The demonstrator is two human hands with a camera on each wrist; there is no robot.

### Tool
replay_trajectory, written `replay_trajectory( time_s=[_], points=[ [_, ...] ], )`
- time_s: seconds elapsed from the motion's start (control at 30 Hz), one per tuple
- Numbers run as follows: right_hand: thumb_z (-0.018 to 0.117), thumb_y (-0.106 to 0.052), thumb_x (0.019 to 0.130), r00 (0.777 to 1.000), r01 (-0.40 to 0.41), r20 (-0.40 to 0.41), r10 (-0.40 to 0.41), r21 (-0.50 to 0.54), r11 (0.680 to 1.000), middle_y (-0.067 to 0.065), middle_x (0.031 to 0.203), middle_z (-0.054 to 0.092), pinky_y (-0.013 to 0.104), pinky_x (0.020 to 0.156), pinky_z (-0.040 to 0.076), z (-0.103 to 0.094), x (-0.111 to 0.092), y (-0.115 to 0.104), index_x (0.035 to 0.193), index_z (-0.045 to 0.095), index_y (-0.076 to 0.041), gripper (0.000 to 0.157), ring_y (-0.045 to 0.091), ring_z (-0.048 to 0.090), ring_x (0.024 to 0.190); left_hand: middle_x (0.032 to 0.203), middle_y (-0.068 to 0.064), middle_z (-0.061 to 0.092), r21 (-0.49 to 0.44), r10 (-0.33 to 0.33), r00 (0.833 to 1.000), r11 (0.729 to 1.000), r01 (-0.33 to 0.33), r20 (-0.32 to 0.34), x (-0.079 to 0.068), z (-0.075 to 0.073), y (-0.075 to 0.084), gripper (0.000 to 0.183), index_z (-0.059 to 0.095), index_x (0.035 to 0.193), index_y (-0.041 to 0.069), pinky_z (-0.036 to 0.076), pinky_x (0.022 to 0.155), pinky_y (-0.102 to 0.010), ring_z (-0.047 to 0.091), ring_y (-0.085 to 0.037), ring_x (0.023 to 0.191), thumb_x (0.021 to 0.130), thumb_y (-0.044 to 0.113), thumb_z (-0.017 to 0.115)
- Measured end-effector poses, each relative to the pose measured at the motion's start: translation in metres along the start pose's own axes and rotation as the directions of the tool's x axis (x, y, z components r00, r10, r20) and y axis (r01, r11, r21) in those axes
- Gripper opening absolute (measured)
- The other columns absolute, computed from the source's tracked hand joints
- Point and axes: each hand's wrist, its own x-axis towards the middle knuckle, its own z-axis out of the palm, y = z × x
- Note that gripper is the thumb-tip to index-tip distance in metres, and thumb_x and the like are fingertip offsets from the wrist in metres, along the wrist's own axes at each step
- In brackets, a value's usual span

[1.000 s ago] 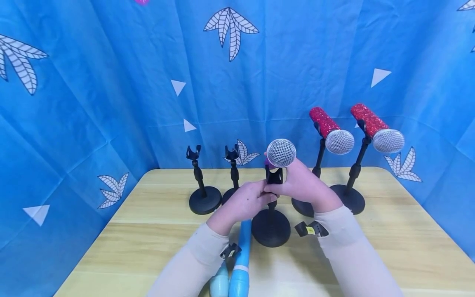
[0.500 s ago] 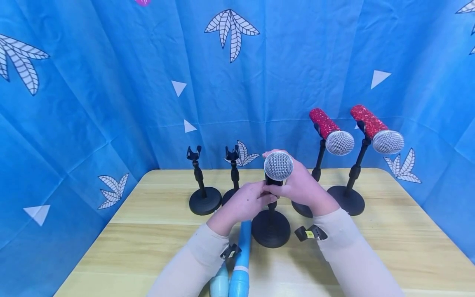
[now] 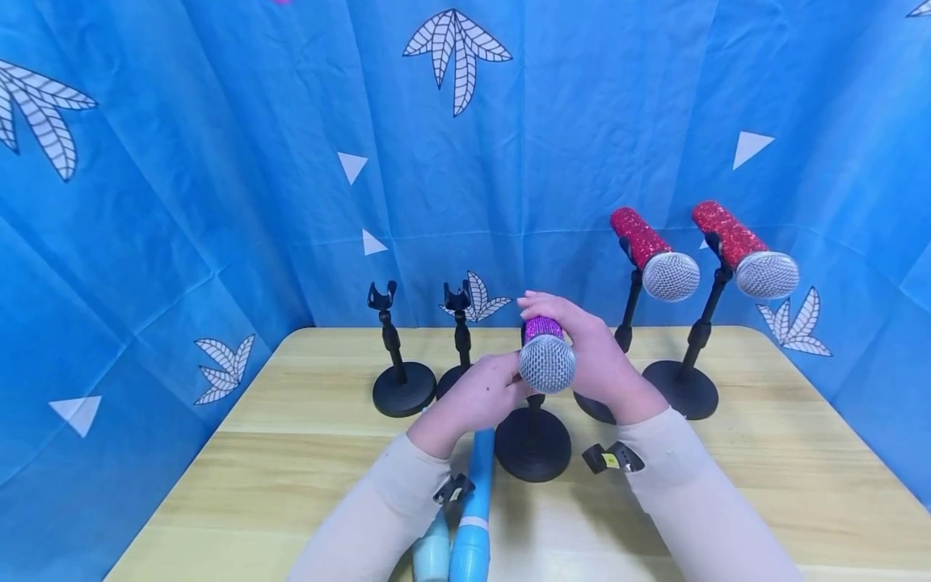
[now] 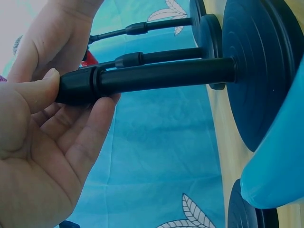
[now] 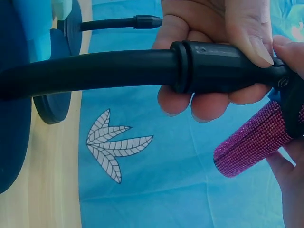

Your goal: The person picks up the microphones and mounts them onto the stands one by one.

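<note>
A microphone (image 3: 547, 364) with a silver mesh head and glittery purple handle sits in the clip of a black desk stand (image 3: 533, 446), its head tilted toward me. My left hand (image 3: 486, 392) grips the stand's post just under the clip; in the left wrist view, thumb and fingers wrap the thick black collar (image 4: 78, 85). My right hand (image 3: 600, 364) holds the microphone at the clip from the right side, fingers reaching behind the handle. The right wrist view shows the purple handle (image 5: 251, 137) sticking out below the clip, partly covered by that hand.
Two red glittery microphones (image 3: 658, 257) rest on stands at the right. Two stands (image 3: 393, 347) with bare clips stand at the back left. Two blue tube-shaped things (image 3: 476, 501) lie by my left forearm on the wooden table (image 3: 291, 485). A blue curtain (image 3: 596, 121) encloses the back and sides.
The microphone's head has tipped down and toward me, bringing its purple handle into sight. My right hand has turned with it; my left hand keeps its place on the stand.
</note>
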Motion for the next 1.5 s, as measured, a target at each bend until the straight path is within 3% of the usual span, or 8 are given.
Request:
replay_trajectory(
  time_s=[0.4, 0.6, 0.87, 1.17, 1.5],
  points=[
    [0.087, 0.006, 0.074, 0.995, 0.095, -0.032, -0.096, -0.031, 0.995, 0.005, 0.147, 0.054, 0.053, 0.109, 0.04, 0.002, -0.003, 0.002, 0.132, 0.061, -0.016, 0.068, 0.026, 0.043, 0.142, 0.093, 0.007, 0.067, -0.009, -0.002, 1.0, 1.0, 0.002, -0.01, -0.001, -0.002, -0.001, 0.015, 0.066, 0.115, 0.013, 0.051, 0.076, -0.029, 0.061, -0.011, 0.083, 0.103, 0.014, 0.057],
    [0.09, 0.0, 0.073, 0.993, 0.12, -0.005, -0.121, -0.085, 0.989, 0.002, 0.15, 0.052, 0.049, 0.111, 0.038, 0.003, -0.004, 0.002, 0.134, 0.061, -0.019, 0.07, 0.026, 0.037, 0.146, 0.098, 0.006, 0.069, -0.022, -0.008, 1.0, 1.0, 0.008, -0.001, -0.001, -0.002, -0.001, 0.019, 0.065, 0.12, 0.012, 0.052, 0.08, -0.029, 0.062, -0.01, 0.087, 0.103, 0.018, 0.06],
    [0.087, 0.005, 0.074, 0.988, 0.156, 0.016, -0.155, -0.059, 0.986, 0.004, 0.151, 0.049, 0.054, 0.112, 0.035, 0.007, -0.004, 0.005, 0.133, 0.057, -0.018, 0.069, 0.029, 0.033, 0.147, 0.101, 0.004, 0.07, -0.014, -0.012, 1.0, 1.0, 0.012, -0.009, 0.0, -0.002, -0.003, 0.021, 0.066, 0.121, 0.01, 0.052, 0.081, -0.029, 0.062, -0.01, 0.088, 0.102, 0.018, 0.061],
    [0.079, 0.01, 0.078, 0.965, 0.249, -0.075, -0.251, -0.038, 0.968, 0.011, 0.143, 0.055, 0.054, 0.116, 0.028, 0.016, -0.002, 0.007, 0.123, 0.061, -0.012, 0.053, 0.036, 0.039, 0.143, 0.116, -0.001, 0.07, 0.031, -0.014, 1.0, 0.999, 0.015, -0.006, 0.001, -0.004, 0.001, 0.03, 0.063, 0.132, 0.007, 0.052, 0.087, -0.029, 0.064, -0.011, 0.098, 0.105, 0.015, 0.054],
    [0.078, 0.008, 0.078, 0.957, 0.272, -0.106, -0.268, 0.024, 0.962, 0.016, 0.135, 0.057, 0.057, 0.115, 0.028, 0.022, -0.004, 0.007, 0.121, 0.061, -0.009, 0.049, 0.04, 0.044, 0.136, 0.109, 0.001, 0.07, 0.061, 0.012, 1.0, 0.998, -0.011, -0.015, -0.001, -0.002, -0.001, 0.023, 0.067, 0.123, 0.01, 0.051, 0.086, -0.029, 0.063, -0.011, 0.096, 0.104, 0.015, 0.055]
  ],
)
